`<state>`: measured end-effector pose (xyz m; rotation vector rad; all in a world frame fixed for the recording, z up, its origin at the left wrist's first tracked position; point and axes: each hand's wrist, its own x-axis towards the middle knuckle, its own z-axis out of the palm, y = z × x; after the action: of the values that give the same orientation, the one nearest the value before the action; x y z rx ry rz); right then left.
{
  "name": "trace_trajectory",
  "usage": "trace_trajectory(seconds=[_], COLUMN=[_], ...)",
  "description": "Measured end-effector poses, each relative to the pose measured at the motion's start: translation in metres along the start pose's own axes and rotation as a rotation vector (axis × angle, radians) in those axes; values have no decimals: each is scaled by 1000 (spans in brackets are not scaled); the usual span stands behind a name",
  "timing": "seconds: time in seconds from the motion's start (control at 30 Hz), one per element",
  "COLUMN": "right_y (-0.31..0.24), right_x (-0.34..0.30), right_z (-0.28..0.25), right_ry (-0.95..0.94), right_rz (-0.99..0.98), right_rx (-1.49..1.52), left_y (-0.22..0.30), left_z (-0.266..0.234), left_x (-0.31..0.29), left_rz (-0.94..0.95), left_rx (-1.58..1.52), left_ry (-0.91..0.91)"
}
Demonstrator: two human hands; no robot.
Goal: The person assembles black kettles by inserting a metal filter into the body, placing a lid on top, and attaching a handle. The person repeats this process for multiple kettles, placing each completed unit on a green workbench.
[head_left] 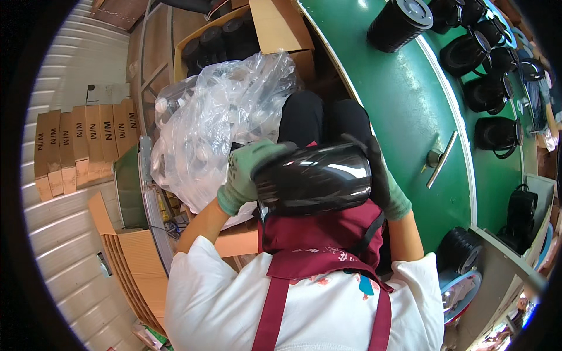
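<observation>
A glossy black cylindrical vessel (319, 181) lies sideways above my lap, slightly blurred. At its left end, my left hand (246, 172) grips it in a green work glove with dark-coated fingers. My right hand (383, 184), gloved in the same kind, closes round the right end. Neither end of the vessel shows well, as the gloves cover them. Below it is my maroon apron (322, 231).
A large clear plastic bag (228, 111) bulges at my left, before an open carton (281, 26) of black cylinders. On the green workbench (404, 99) stand a ribbed black canister (401, 24), several black jugs (489, 93) and a metal bar (442, 159). Flattened cartons (88, 143) lean left.
</observation>
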<state>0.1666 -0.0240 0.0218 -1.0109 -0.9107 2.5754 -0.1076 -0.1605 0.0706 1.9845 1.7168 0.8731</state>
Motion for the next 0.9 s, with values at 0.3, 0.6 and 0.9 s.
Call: trace_trajectory(seconds=[0.3, 0.6, 0.9], right_y=[22, -52, -10], right_x=[-1, 9, 18], right_z=[4, -28, -13], right_ry=[130, 45, 50], right_rz=[-744, -654, -894], right_rx=[-517, -491, -1142], left_y=[-25, -21, -29], left_z=[34, 62, 107], left_x=[-34, -31, -24], left_rz=[-400, -42, -95], left_rx=[-531, 19, -222], left_ry=[127, -214, 72])
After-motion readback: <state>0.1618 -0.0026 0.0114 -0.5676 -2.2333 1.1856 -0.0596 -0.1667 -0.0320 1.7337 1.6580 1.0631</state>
